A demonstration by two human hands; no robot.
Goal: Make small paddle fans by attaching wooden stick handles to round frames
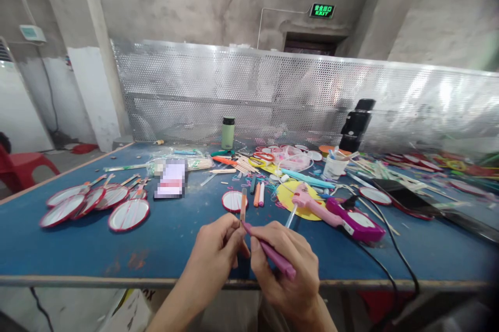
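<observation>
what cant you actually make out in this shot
Head view only:
- Pixelated patch on the blue table: what it covers is blurred out.
- Orange stick: lower end hidden inside the left hand.
- Purple tool: middle hidden by right hand fingers.
- Table's far right: clutter blurred at the lens edge.

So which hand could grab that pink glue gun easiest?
Probably the right hand: the pink glue gun lies just beyond it, on its side. But it grips a purple pen; the left hand holds a wooden stick.

Two bare forearms, no sleeves
</observation>
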